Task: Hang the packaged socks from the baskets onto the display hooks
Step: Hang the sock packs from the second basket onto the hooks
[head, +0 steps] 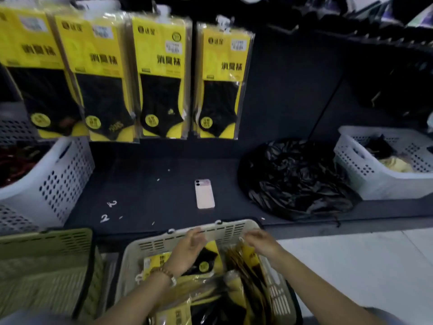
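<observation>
A beige slotted basket (pixel 234 227) sits low in the middle, full of yellow-and-black packaged socks (pixel 206 289). Both hands are inside it at its far rim. My left hand (pixel 187 249), with a bead bracelet on the wrist, rests on a sock pack with fingers curled. My right hand (pixel 260 242) pinches the top of a clear-wrapped sock pack (pixel 243 259). Motion blur hides the exact grip. On the display wall above, several hooks carry rows of the same yellow sock packs (pixel 161 76), the rightmost row (pixel 222 83) ending mid-wall.
A phone (pixel 204 194) lies on the dark shelf beside a crumpled black plastic bag (pixel 295 179). White perforated baskets stand at the left (pixel 54 174) and right (pixel 375 174). A green basket (pixel 44 266) is at lower left. Loose white hooks (pixel 107 211) lie on the shelf.
</observation>
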A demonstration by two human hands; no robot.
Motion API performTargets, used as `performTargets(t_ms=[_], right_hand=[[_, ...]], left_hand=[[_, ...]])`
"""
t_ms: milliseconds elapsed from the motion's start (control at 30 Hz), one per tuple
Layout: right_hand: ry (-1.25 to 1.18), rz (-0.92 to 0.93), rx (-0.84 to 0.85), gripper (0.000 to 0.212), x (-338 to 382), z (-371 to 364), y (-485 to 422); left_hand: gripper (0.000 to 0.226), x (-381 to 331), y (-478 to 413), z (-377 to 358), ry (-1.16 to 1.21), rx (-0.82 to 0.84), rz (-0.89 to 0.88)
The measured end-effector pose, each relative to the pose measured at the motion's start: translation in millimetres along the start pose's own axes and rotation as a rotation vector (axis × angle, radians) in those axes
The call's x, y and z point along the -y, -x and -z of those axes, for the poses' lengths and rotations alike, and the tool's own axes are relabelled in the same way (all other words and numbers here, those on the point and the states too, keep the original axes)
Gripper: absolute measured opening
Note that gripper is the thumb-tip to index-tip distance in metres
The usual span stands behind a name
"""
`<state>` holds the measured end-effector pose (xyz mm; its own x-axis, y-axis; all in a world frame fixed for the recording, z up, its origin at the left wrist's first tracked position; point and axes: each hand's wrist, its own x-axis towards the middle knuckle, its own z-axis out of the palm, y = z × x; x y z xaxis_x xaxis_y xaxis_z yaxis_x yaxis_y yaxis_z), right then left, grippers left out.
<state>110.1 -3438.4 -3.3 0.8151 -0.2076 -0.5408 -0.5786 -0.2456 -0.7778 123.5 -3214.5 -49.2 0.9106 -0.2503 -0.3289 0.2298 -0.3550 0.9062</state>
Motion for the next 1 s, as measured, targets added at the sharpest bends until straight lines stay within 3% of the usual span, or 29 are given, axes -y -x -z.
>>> performTargets(t_ms=[67, 200, 333, 467, 700, 800, 867, 933, 1000], right_hand=[[0.146, -0.056, 0.016, 0.024, -40, -3, -8], [0.315, -0.24, 0.207, 0.036, -91, -3, -19], [0.37, -0.304, 0.252, 0.07, -112, -8, -26], [0.336, -0.334, 0.233, 0.052, -115, -1, -29], [0.443, -0.201, 0.078, 0.031, -116, 19, -26], [0.209, -0.245, 0.069, 0.031, -117, 22, -16], [0.107, -0.334, 0.198, 0.052, -118, 20, -9], [0.29, -0.36, 0.318, 0.08, -122, 12, -3], [0.533, -0.284, 0.304, 0.086, -133, 5, -2]], left_hand=[[0.038, 36, 16, -16, -0.039, 0.05, 0.095], [0.036, 67, 28, -31, -0.086, 0.116, 0.194], [0.03, 70, 27, -36, -0.109, 0.092, 0.227], [0.031, 70, 34, -47, -0.103, 0.15, 0.234], [0.036, 58, 37, -51, -0.121, 0.174, 0.204], [0.036, 57, 40, -54, -0.081, 0.177, 0.225], [0.032, 59, 44, -55, -0.06, 0.173, 0.223], [0.026, 63, 49, -55, 0.0, 0.157, 0.228], [0.028, 68, 55, -53, 0.041, 0.146, 0.233]])
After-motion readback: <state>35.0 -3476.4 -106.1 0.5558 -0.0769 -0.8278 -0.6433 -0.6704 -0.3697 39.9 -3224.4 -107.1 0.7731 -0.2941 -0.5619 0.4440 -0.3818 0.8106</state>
